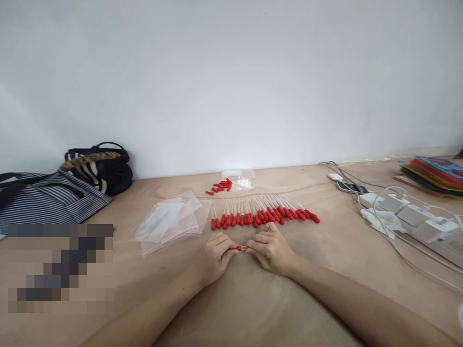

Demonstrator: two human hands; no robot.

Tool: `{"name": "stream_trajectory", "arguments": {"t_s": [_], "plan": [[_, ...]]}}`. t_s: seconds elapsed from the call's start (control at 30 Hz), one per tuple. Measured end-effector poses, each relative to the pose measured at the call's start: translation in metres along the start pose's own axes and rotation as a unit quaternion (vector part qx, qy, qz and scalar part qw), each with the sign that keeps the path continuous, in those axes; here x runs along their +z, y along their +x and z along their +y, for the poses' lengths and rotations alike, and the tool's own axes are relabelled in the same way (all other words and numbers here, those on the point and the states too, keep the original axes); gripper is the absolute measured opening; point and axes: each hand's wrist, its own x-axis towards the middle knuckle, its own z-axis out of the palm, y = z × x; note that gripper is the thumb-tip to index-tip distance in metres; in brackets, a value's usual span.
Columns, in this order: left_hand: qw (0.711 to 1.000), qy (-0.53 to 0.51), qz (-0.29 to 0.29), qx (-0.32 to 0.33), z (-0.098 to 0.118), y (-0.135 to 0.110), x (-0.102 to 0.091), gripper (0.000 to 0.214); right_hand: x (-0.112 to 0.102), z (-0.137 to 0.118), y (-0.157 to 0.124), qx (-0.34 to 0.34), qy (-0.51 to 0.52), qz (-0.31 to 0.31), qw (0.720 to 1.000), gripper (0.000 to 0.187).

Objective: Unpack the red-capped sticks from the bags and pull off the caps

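My left hand pinches the red rubber bulb of a small dropper low over the tan table. My right hand pinches the clear tube end of the same dropper, so the two hands meet at the middle. Just beyond them lies a row of several clear droppers with red bulbs. Farther back sits a small heap of loose red bulbs beside a clear bag.
A pile of clear zip bags lies left of the row. Striped and black bags stand at the far left by the wall. A power strip with chargers and cables, a phone and coloured sheets fill the right.
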Motion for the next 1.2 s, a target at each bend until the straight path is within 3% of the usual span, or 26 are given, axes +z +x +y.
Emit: {"name": "stream_trajectory", "arguments": {"t_s": [0.23,0.4,0.47,0.57,0.77,1.0,1.2], "plan": [[0.997,0.023,0.046,-0.052,-0.008,-0.004,-0.013,0.017,-0.002,0.012,-0.009,0.059,0.028,0.020,0.998,0.026],[0.977,0.132,0.094,-0.139,-0.028,0.011,-0.031,0.016,0.003,0.014,-0.010,0.080,0.035,0.028,0.996,0.025],[0.956,0.201,0.063,-0.205,-0.042,0.019,-0.036,0.019,0.004,0.013,-0.009,0.087,0.037,0.036,0.995,0.031],[0.940,0.237,0.025,-0.244,-0.061,0.025,-0.037,0.023,0.005,0.012,-0.008,0.104,0.053,0.050,0.992,0.031],[0.932,0.260,-0.014,-0.254,-0.077,0.012,-0.037,0.015,0.002,0.011,-0.007,0.116,0.081,0.071,0.987,0.021],[0.915,0.299,0.024,-0.269,-0.080,-0.005,-0.051,0.021,0.008,0.011,-0.008,0.129,0.090,0.075,0.985,0.031],[0.923,0.339,0.079,-0.163,-0.055,0.005,-0.043,0.020,0.010,0.010,-0.006,0.142,0.040,0.050,0.988,0.027]]}}
